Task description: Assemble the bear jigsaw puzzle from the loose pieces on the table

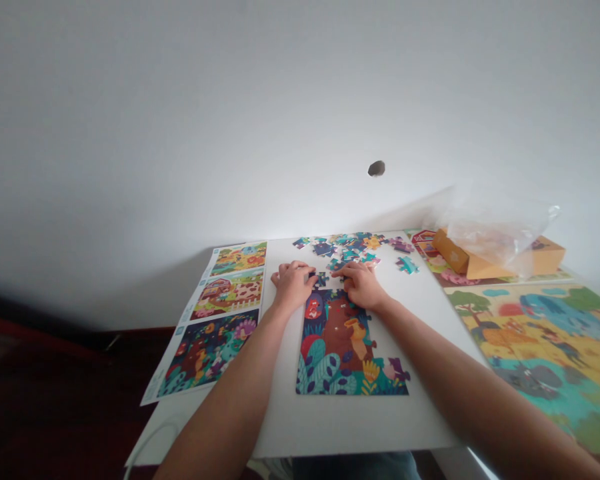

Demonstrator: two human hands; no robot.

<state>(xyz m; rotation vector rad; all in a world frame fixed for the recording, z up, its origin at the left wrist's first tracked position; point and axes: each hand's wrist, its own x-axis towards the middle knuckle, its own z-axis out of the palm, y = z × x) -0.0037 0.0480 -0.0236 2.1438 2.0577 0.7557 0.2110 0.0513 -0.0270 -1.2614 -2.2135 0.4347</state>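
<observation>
A partly joined jigsaw puzzle (337, 347) lies on the white table, showing a brown bear, a fox-like animal and leafy plants on dark blue. At its upper left edge, my left hand (294, 283) is closed, fingertips and thumb on a dark blue puzzle piece (321, 279). My right hand (364, 285) is at the upper right edge, its fingers curled and index finger reaching left. Part of a dark piece shows under those fingers; the rest is hidden. Beyond both hands lies a heap of loose puzzle pieces (350, 254).
A reference sheet (229, 292) with three pictures lies on the left. To the right are a finished animal puzzle (545, 347), an orange box (495, 263) and a clear plastic bag (500, 227). A white wall (280, 133) with a hole rises behind the table.
</observation>
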